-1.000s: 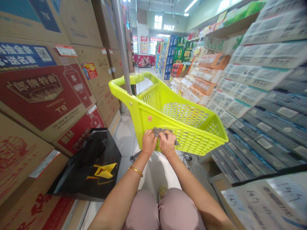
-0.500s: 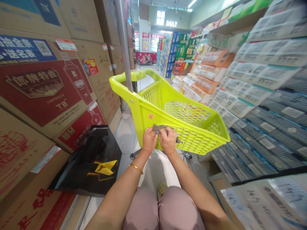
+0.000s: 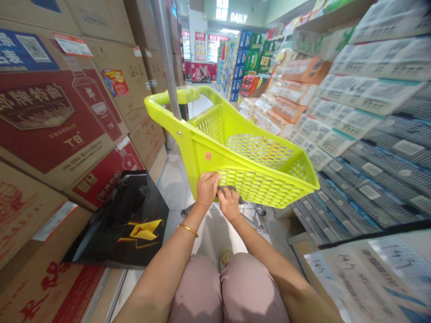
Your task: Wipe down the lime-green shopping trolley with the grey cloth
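A lime-green plastic shopping cart [image 3: 198, 154] with an oval-slotted basket stands tilted in front of me. Against the lower part of its near side, my right hand [image 3: 229, 204] is closed on a crumpled grey rag [image 3: 241, 200], whose end sticks out to the right of the fingers. Just left of it and slightly higher, my left hand [image 3: 208, 189] has its fingers pressed together against the basket wall by the first slots. The rag reaches close to the left thumb, but what lies inside those fingers is hidden.
Stacked liquor cartons [image 3: 43, 116] wall the left side. A black bag [image 3: 114, 224] with a yellow print leans there near my left forearm. Packaged goods [image 3: 367, 103] fill the right side. A metal post [image 3: 166, 58] rises by the cart's handle. Cart casters [image 3: 261, 210] rest on the tiled floor.
My left hand has moved up relative to the cart, toward the slots, while the right hand and rag have slid lower on its side. The whole view has shifted slightly.
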A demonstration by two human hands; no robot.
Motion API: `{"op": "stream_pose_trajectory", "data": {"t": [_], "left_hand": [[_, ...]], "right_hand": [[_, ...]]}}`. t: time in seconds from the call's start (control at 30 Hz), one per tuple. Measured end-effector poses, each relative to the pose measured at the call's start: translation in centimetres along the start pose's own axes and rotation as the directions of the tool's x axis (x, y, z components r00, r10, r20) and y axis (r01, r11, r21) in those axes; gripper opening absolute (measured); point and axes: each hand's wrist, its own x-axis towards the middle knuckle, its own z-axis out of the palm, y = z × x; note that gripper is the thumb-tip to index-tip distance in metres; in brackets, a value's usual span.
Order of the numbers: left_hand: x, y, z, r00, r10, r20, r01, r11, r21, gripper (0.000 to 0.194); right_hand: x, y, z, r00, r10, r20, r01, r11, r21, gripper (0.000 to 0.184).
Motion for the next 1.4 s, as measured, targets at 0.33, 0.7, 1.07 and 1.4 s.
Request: {"op": "stream_pose_trajectory", "data": {"t": [0.33,0.7,1.07,1.4], "left_hand": [[0.0,0.2,-0.1,0.999,0.031,0.033,-0.031,0.999,0.021,0.023],[-0.3,0.1,-0.1,0.998,0.049,0.027,-0.049,0.999,0.006,0.022],[0.1,0.5,0.2,0.999,0.004,-0.034,-0.003,1.000,0.031,0.018],[-0.1,0.2,0.1,0.998,0.056,-0.017,-0.056,0.998,0.014,0.019]], "right_hand": [[5.8,1.2,-3.5,0.918,0.246,-0.310,-0.228,0.969,0.094,0.026],[4.1,0.9,-1.6,0.950,0.166,-0.263,-0.161,0.986,0.043,0.022],[-0.5,-0.4,0.9,0.986,-0.004,0.167,-0.001,1.000,0.029,0.027],[3.4,1.0,-1.9,0.970,0.185,-0.158,-0.175,0.982,0.074,0.025]]}}
